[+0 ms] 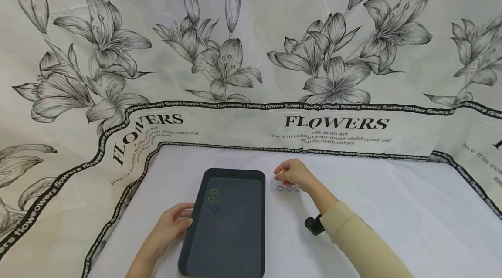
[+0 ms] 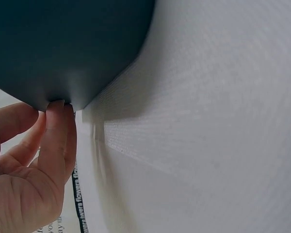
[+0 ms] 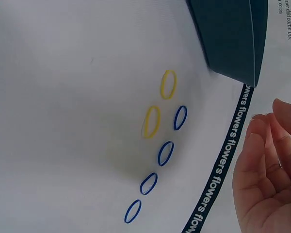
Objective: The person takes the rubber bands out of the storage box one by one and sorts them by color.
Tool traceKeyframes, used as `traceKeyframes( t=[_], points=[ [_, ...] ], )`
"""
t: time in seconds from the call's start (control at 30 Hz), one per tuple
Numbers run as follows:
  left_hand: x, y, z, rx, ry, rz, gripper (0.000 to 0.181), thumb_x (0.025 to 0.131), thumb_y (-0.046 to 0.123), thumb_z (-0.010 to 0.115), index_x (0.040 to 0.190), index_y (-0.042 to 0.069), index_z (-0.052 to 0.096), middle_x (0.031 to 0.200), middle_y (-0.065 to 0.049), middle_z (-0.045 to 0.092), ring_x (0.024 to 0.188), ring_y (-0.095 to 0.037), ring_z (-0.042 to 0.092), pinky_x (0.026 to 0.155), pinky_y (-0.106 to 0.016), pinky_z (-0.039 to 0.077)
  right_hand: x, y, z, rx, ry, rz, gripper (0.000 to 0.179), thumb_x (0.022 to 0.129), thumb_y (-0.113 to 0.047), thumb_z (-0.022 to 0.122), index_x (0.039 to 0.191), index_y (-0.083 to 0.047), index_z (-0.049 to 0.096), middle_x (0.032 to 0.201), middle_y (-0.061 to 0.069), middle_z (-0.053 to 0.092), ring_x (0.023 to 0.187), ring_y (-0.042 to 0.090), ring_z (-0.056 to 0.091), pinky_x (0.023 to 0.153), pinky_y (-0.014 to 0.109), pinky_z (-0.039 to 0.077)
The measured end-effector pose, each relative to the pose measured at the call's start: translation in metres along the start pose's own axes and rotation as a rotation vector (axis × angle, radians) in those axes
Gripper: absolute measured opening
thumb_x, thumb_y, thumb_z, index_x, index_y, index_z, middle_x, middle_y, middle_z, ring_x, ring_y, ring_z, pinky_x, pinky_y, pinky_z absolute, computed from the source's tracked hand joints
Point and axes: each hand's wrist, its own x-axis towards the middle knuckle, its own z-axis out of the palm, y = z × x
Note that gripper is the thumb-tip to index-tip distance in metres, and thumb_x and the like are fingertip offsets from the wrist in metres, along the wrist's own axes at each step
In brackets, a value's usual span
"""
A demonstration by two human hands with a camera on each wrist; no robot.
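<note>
The tray (image 1: 229,243) lies on the table (image 1: 392,208), two yellow rings (image 1: 213,191) and a dark ring (image 1: 215,209) towards its eleven o'clock. Left hand (image 1: 168,228) grips its rim at nine; right hand (image 1: 295,175), at two, near blue rings (image 1: 289,188): grasp unclear.

A dark, round-cornered tray (image 1: 227,243) lies lengthwise on a white cloth (image 1: 423,208), two thin yellow rings (image 1: 213,194) and one dark ring (image 1: 215,212) spaced apart near its far left corner. To its right, four blue rings (image 3: 159,156) form a slanting line, two more yellow rings (image 3: 161,87) alongside the end nearest the tray.
</note>
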Motion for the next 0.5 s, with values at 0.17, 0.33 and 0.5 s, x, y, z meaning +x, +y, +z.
traceKeyframes(
  t=[0.17, 0.33, 0.5],
  points=[
    [0.001, -0.002, -0.001, -0.006, -0.009, 0.001, 0.045, 0.085, -0.002, 0.057, 0.129, -0.002, 0.048, 0.112, -0.018, 0.059, 0.087, -0.023, 0.061, 0.065, -0.036, 0.05, 0.003, -0.011, 0.009, 0.003, -0.019, -0.019, 0.02, 0.079, -0.004, 0.068, 0.098, 0.004, 0.068, 0.068, 0.004, 0.055, 0.055, 0.012, 0.053, 0.057, 0.027, 0.049],
    [0.0, -0.002, -0.001, -0.009, -0.009, 0.001, 0.045, 0.085, -0.002, 0.058, 0.129, -0.003, 0.048, 0.11, -0.017, 0.059, 0.086, -0.022, 0.061, 0.064, -0.036, 0.05, 0.006, -0.02, 0.017, -0.01, -0.027, -0.046, 0.016, 0.079, -0.003, 0.069, 0.094, 0.001, 0.069, 0.068, 0.003, 0.057, 0.054, 0.012, 0.053, 0.056, 0.028, 0.049],
    [0.0, -0.001, -0.001, -0.012, -0.012, 0.005, 0.045, 0.085, -0.002, 0.058, 0.128, -0.002, 0.049, 0.109, -0.016, 0.059, 0.086, -0.022, 0.06, 0.065, -0.036, 0.051, 0.011, -0.033, 0.025, -0.026, -0.05, -0.075, 0.014, 0.078, -0.003, 0.07, 0.092, -0.001, 0.07, 0.068, 0.003, 0.06, 0.053, 0.013, 0.052, 0.055, 0.028, 0.048]
  ],
)
